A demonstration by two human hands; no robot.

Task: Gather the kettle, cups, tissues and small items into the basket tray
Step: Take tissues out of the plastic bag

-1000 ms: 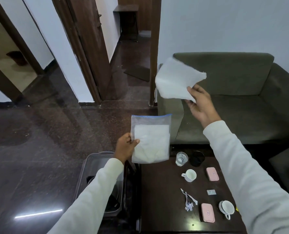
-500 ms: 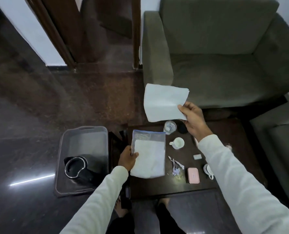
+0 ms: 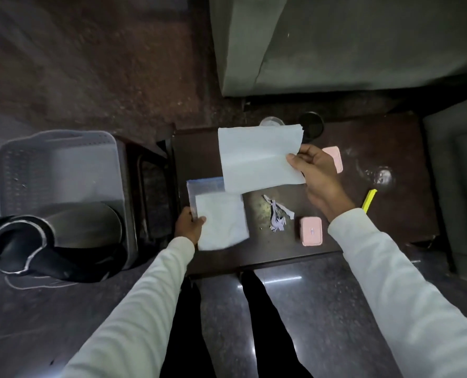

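Tissue step: right hand point(image 3: 315, 173) pinching loose tissue stack point(image 3: 259, 156) above bench point(image 3: 376, 214); left hand point(image 3: 190, 223) gripping tissue pouch point(image 3: 218, 214). Kettle point(image 3: 55, 241) already in basket tray point(image 3: 60, 159). Next, likely: tissues into pouch, then tray.

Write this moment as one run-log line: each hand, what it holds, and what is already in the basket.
left hand: holds tissue bag | right hand: holds loose tissue | basket: kettle inside
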